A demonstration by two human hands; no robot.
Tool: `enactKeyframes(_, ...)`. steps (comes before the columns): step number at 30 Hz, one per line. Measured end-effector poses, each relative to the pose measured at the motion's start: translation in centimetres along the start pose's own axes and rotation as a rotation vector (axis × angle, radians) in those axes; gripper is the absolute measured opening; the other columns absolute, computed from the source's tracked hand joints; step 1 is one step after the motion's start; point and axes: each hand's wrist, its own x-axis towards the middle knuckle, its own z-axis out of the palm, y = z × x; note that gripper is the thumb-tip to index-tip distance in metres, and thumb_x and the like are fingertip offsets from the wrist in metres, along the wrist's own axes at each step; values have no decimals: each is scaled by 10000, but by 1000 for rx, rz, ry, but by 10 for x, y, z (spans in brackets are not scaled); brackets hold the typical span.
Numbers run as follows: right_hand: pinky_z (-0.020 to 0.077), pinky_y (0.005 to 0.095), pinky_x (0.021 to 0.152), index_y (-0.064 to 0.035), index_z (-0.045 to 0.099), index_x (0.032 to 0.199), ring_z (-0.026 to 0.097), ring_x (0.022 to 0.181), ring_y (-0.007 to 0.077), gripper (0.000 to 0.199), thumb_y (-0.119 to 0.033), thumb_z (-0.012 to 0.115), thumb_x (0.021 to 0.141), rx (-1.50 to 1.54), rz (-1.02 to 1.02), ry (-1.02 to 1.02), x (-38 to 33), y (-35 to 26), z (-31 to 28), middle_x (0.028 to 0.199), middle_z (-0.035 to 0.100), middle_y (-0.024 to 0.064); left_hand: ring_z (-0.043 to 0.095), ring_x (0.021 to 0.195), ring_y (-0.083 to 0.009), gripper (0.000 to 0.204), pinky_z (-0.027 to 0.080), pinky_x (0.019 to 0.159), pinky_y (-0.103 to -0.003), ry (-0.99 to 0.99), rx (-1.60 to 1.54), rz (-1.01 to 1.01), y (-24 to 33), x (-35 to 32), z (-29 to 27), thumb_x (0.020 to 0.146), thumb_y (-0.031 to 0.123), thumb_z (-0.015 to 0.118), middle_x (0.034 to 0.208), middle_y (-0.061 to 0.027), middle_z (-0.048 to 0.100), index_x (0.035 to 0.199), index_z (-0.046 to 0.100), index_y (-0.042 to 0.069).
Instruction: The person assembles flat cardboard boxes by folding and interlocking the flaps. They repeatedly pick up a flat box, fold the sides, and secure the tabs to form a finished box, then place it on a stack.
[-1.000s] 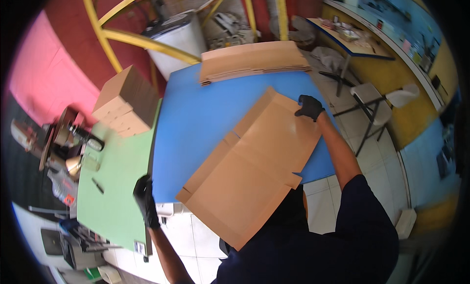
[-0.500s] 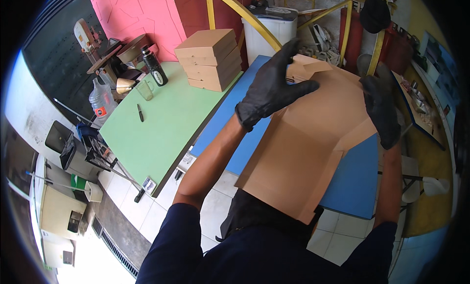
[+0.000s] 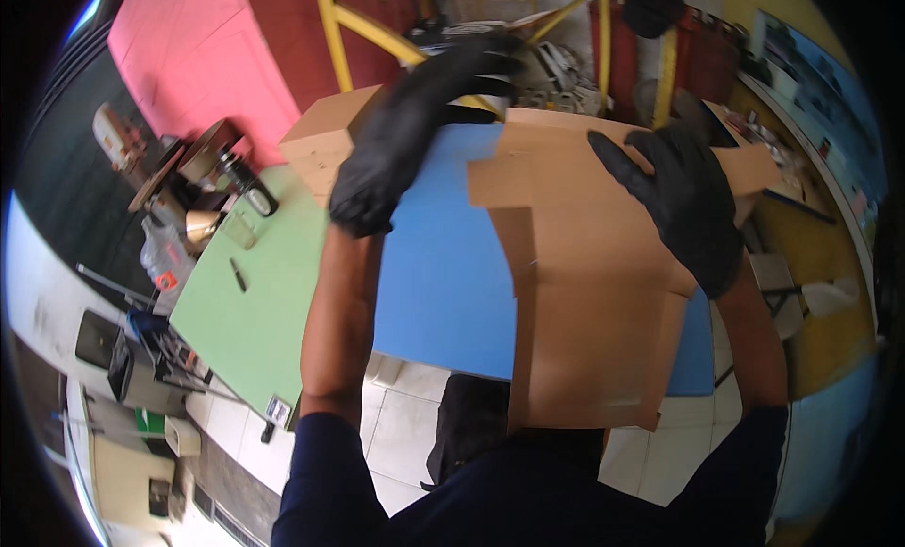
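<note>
A brown cardboard box blank lies mostly unfolded on the blue table, its flaps spread and its near panel overhanging the front edge. Over its right half is my right hand, in a black glove with fingers apart; whether it touches the cardboard I cannot tell. My left hand, gloved in black too, is raised left of the blank. Its fingers are stretched out, slightly blurred, and nothing is in them. Behind the left wrist stands a stack of brown cardboard boxes, partly hidden.
On the green table at the left are a black bottle, a glass mug and a dark pen-like thing. A yellow metal frame rises behind the tables. A side table with clutter stands at the right.
My left hand has come off the blank's left side and moved left toward the box stack. The blank's far part has opened flatter. My right hand has shifted inward over it. The view has turned right.
</note>
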Motion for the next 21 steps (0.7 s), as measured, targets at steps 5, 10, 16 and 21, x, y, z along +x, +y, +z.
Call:
enactKeyframes(5, 496, 450, 910, -94, 555, 1478, 602, 1028, 300, 646, -17, 616, 839, 116, -14, -67, 10, -14, -5, 1095, 596, 110, 686, 1103, -314, 455, 523, 951, -394, -341, 967, -160, -10, 5, 29, 955, 399, 670, 1215, -173, 706, 1289, 691, 91)
enactKeyframes(10, 468, 441, 1016, -40, 563, 1446, 612, 1128, 363, 589, -30, 667, 866, 619, 184, -161, 7, -19, -10, 1249, 635, 183, 702, 848, -353, 284, 540, 782, -450, -276, 1078, 11, -32, 6, 45, 911, 322, 692, 866, -155, 718, 1004, 759, 62)
enactKeyframes(16, 520, 433, 825, -67, 707, 1181, 680, 893, 357, 261, -152, 698, 935, 788, 308, -135, 16, -14, -6, 1006, 731, 157, 706, 807, -360, 283, 547, 752, -466, -218, 1048, 269, -19, 0, 67, 896, 310, 721, 808, -138, 715, 974, 762, 41)
enactKeyframes(21, 535, 461, 692, -102, 758, 961, 683, 726, 359, 109, -171, 694, 906, 601, 181, 68, 30, -1, -3, 809, 715, 151, 710, 863, -376, 337, 551, 788, -451, -178, 831, -13, 16, 2, 33, 856, 321, 794, 898, -198, 714, 1007, 752, 23)
